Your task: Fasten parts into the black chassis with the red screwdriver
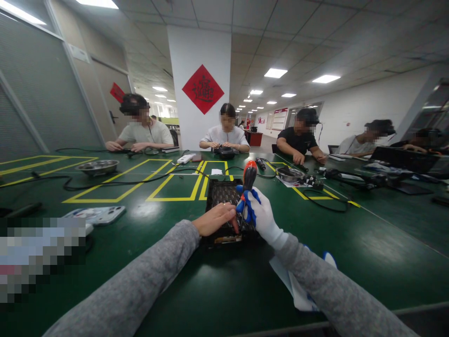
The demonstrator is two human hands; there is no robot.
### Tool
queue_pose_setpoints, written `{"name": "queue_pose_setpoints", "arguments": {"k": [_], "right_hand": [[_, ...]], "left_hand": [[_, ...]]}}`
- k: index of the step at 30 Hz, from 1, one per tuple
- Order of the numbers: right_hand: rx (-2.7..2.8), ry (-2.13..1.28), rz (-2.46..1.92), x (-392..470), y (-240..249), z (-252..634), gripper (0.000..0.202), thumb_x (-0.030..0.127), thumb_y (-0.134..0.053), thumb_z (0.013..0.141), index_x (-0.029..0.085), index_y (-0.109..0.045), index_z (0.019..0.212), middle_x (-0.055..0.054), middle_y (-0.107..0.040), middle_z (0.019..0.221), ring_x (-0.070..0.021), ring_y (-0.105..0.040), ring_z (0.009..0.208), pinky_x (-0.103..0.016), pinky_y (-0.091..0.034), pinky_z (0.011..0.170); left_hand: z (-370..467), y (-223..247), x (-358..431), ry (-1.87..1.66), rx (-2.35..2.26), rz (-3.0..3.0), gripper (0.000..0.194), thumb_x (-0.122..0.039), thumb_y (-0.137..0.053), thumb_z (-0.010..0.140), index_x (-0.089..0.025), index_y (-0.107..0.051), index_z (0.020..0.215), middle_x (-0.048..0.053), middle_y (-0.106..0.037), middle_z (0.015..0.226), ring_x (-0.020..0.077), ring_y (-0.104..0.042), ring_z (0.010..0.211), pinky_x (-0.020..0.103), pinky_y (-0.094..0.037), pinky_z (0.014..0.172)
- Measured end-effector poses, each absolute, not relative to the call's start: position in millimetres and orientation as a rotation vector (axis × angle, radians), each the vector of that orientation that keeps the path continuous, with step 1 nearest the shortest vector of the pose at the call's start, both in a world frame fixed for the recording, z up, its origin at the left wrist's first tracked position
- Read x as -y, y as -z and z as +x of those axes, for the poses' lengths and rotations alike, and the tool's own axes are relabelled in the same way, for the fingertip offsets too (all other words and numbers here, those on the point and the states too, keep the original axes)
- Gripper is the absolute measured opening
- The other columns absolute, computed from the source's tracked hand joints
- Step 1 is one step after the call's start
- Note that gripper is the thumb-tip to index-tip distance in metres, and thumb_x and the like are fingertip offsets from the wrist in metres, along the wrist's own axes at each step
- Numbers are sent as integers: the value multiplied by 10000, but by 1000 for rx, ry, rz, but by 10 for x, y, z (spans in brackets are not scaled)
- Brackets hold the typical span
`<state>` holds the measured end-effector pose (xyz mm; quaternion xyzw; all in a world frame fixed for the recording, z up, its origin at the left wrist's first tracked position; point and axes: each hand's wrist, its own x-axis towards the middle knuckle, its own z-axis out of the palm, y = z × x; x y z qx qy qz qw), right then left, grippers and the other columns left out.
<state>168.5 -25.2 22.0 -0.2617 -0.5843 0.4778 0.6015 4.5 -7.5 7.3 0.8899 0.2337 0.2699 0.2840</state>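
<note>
A black open device [224, 192] with a dark, textured inside lies on the green table [196, 290] in front of me. My right hand [257, 210], in a white and blue glove, is closed round a screwdriver [249, 175] with a red and black handle, held upright with its shaft pointing down into the device. My bare left hand [217, 219], with a ring on one finger, rests on the device's left side, fingers stretched toward the shaft. Where the screwdriver's tip meets the device is hard to make out.
A white and blue glove [298, 290] lies under my right forearm. A phone [101, 215] is at the left, with a metal bowl [97, 167] farther back. Another bowl [290, 174] and black cables [140, 180] lie across the table. Several people sit along the far side.
</note>
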Motion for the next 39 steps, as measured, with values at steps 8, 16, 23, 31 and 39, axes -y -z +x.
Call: {"name": "queue_pose_setpoints", "arguments": {"k": [8,16,23,31,39], "right_hand": [[1264,-1148,-601,191,-194,1684,352,451,-493,794,161,-525,990,41,-520,538,-51,-416,378,-162,-328,355],[1270,-1158,-651,191,-192,1680,358,466,-515,774,156,-542,950,41,-519,530,-49,-412,376,-156,-326,347],[1257,-1187,-640,170,-183,1678,352,462,-532,761,162,-549,944,45,-522,544,-50,-428,388,-159,-336,355],[1270,-1155,-638,172,-186,1688,371,475,-512,773,160,-539,966,40,-526,525,-52,-392,361,-165,-307,342],[1226,-1071,-681,137,-148,1694,402,494,-498,773,167,-552,1000,37,-536,532,-51,-386,366,-164,-306,347]], "left_hand": [[48,-97,78,-734,-641,2456,654,-501,-125,897,-135,-646,746,59,-620,765,161,-502,790,305,-320,876],[43,-134,95,-704,-638,2467,658,-474,-124,905,-128,-663,754,68,-629,778,170,-503,814,305,-320,881],[47,-122,85,-700,-627,2472,659,-455,-136,913,-139,-693,756,68,-611,851,163,-501,832,291,-326,865],[61,-141,104,-708,-648,2464,659,-482,-146,903,-143,-690,752,56,-590,819,153,-486,797,292,-312,893],[53,-131,89,-720,-641,2429,637,-485,-178,901,-148,-693,739,43,-577,784,140,-494,765,305,-307,931]]}}
